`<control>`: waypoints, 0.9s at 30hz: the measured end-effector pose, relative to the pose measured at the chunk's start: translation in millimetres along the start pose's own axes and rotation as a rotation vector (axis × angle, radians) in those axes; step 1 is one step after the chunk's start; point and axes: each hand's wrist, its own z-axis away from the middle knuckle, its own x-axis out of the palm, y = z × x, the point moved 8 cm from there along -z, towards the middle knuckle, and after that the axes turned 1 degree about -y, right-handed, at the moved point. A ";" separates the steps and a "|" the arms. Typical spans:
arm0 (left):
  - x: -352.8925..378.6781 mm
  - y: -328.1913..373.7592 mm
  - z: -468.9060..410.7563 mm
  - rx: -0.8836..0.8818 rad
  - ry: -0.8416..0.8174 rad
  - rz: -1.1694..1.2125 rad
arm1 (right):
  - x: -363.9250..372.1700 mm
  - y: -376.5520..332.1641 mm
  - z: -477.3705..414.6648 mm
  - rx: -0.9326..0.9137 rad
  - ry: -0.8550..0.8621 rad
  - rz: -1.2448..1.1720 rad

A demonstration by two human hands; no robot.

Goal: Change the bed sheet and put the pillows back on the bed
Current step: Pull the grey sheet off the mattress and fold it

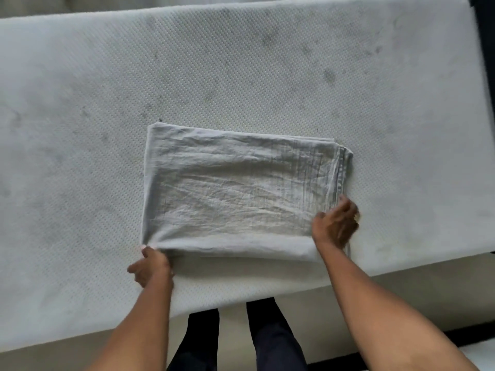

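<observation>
Currently at an early stage, by my reading. Mattress [241, 62] lies bare, its dimpled cover exposed with some dark marks; no sheet is spread over it. Folded sheet [235, 188] sits as a flat, creased rectangle on the mattress, close to the near edge where the person stands. Left hand [151, 267] pinches the near-left corner of the fold, fingers curled at the cloth. Right hand [336, 223] grips the stacked layers at the near-right corner, fingers curled round them. Judged done: bed stripped, sheet on the mattress. Cannot tell whether this is the fresh sheet or the old one. Left: unfold, spread, tuck, return pillows; none in view.
</observation>
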 end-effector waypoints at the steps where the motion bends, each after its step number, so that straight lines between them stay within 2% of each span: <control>1: 11.5 -10.7 15.4 -0.059 -0.028 0.105 | 4.2 -31.0 -1.0 -0.132 -0.024 -0.016; 3: 38.2 -26.6 51.3 -0.156 -0.155 0.277 | 16.4 -98.9 -4.3 -0.386 -0.111 -0.028; 5: 72.0 -38.9 82.7 -0.208 -0.345 0.343 | 30.4 -167.4 -8.2 -0.617 -0.203 0.009; 7: 98.2 -50.4 109.2 -0.221 -0.491 0.366 | 45.6 -226.7 -13.3 -0.773 -0.292 0.075; 9: 113.0 -61.4 120.4 -0.208 -0.548 0.387 | 60.5 -273.2 -21.4 -0.847 -0.390 0.136; 12: 123.2 -81.6 115.8 -0.257 -0.637 0.440 | 86.2 -302.4 -28.7 -0.846 -0.610 0.302; 14: 124.7 -89.3 105.9 -0.260 -0.684 0.440 | 98.2 -299.5 -26.8 -0.843 -0.677 0.384; 19: 114.0 -71.9 108.0 -0.221 -0.799 0.526 | 93.7 -278.0 -10.5 -0.863 -0.818 0.407; 21: 105.4 -53.8 113.3 -0.216 -0.843 0.607 | 73.9 -263.4 -6.7 -0.799 -0.912 0.380; 24: 84.4 -2.5 113.6 -0.116 -0.838 0.657 | 31.2 -237.4 -10.3 -0.579 -1.036 0.146; 27: 60.1 68.8 109.0 0.120 -0.785 0.556 | -14.3 -217.2 -14.9 -0.302 -1.089 -0.326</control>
